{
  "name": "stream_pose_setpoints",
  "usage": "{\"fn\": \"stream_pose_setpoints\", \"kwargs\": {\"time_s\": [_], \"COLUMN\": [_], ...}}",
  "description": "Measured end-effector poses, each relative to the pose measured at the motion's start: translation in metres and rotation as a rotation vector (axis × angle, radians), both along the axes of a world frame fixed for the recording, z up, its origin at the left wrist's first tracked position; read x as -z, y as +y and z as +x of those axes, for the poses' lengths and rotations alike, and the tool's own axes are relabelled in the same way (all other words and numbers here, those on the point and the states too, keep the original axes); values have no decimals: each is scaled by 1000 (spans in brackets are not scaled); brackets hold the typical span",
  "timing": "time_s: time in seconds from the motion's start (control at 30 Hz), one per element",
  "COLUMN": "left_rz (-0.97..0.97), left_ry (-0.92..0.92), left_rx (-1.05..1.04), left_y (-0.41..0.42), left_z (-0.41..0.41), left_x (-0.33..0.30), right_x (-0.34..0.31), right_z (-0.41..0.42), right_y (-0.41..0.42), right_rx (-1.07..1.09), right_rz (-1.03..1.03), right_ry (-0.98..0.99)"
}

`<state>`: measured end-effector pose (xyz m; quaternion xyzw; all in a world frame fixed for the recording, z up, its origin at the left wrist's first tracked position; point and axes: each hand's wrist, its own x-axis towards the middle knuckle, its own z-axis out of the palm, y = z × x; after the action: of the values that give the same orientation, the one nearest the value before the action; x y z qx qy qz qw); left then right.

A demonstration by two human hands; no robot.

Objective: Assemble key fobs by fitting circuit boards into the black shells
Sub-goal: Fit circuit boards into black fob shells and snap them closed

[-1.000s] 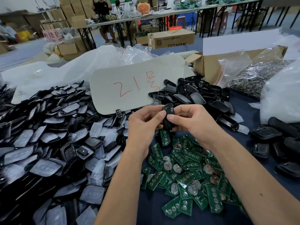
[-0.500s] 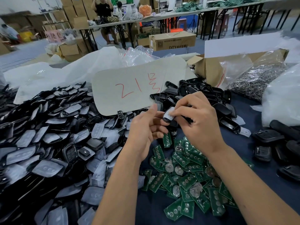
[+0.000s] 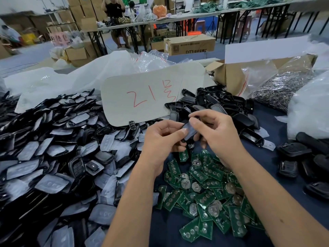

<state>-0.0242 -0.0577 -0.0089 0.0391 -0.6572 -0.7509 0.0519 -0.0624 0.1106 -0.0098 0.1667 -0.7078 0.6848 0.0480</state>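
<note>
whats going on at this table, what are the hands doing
A person is assembling key fobs. The left hand and right hand together pinch one small grey-black plastic fob piece above a heap of green circuit boards. Piles of black plastic shells lie beyond and to the left.

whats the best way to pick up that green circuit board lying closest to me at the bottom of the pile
Pinch the circuit board across its two long edges, coming straight down from above. It lies flat on the dark blue table at the edge of the pile, and its left end looks free of neighbours, so a grip near that end should lift it without dragging the others. The right hand looks a little nearer.
</note>
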Motion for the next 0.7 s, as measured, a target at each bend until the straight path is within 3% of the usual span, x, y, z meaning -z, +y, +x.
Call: {"fn": "stream_pose_setpoints", "kwargs": {"time_s": [0.23,0.53,0.7], "left_rz": [-15,-238,-216], "left_ry": [33,105,85], "left_rx": [-62,-458,-551], "left_y": [5,37,50], "left_z": [2,-5,-3], "left_x": [1,9,7], "right_x": [5,4,1], "right_z": [-5,-1,3], "right_y": [-3,-10,-12], "right_rx": [106,270,311], "right_rz": [-79,-47,-8], "right_ry": [-33,78,111]}}
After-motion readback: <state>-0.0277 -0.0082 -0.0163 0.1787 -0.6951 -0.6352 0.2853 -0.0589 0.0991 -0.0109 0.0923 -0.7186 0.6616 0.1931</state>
